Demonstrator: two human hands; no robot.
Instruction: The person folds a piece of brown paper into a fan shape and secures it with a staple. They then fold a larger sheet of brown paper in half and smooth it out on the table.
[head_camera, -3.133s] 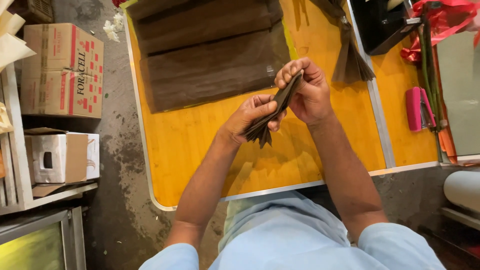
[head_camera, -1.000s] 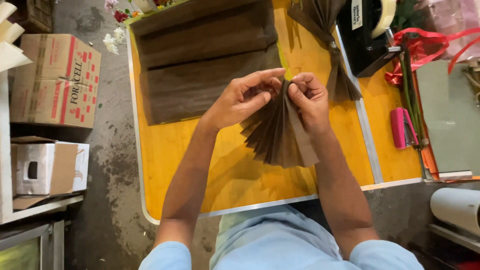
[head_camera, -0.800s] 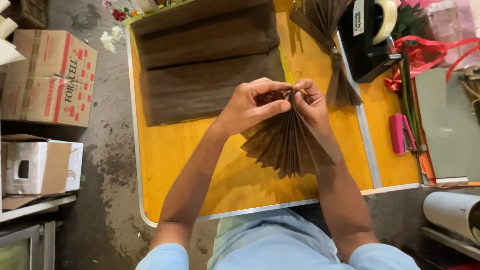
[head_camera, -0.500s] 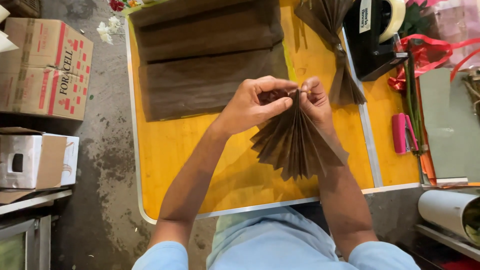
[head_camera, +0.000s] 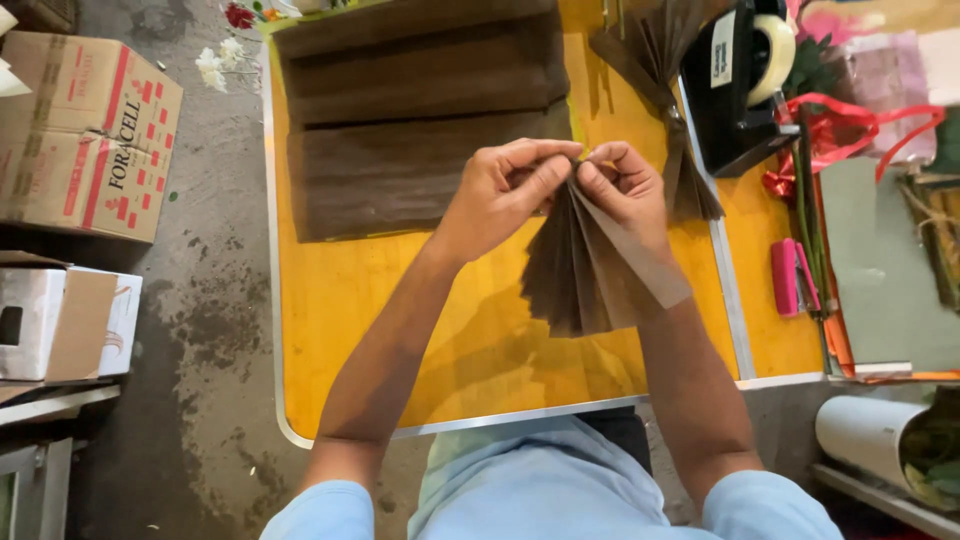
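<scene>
**Inspector:** Pleated brown paper fan (head_camera: 585, 265), position and condition?

**Worker:** It is raised above the yellow wooden tabletop (head_camera: 400, 300), between my two hands. The pleats are gathered at the top and spread downward over my right wrist; the lower edge hangs free, clear of the surface.

**Inspector:** State of your left hand (head_camera: 500, 195)?

**Worker:** Fingers curled, thumb and fingertips pinched on the gathered top of the fan from the left side.

**Inspector:** And your right hand (head_camera: 625, 195)?

**Worker:** Closed on the same gathered top from the right. My fingertips on both sides nearly meet there. The outermost pleat lies flat across the back of my right wrist.

**Inspector:** Surroundings?

**Worker:** A stack of flat brown pleated paper sheets (head_camera: 420, 110) lies on the far left part of the table, well apart from my hands. A second folded brown fan, bound at its middle (head_camera: 665, 90), lies just beyond my right hand. Further right are a black tape dispenser with a white roll (head_camera: 735, 90), a pink stapler (head_camera: 787, 275) and red ribbon (head_camera: 850, 115). A cardboard box (head_camera: 85, 135) stands on the floor to the left.
</scene>
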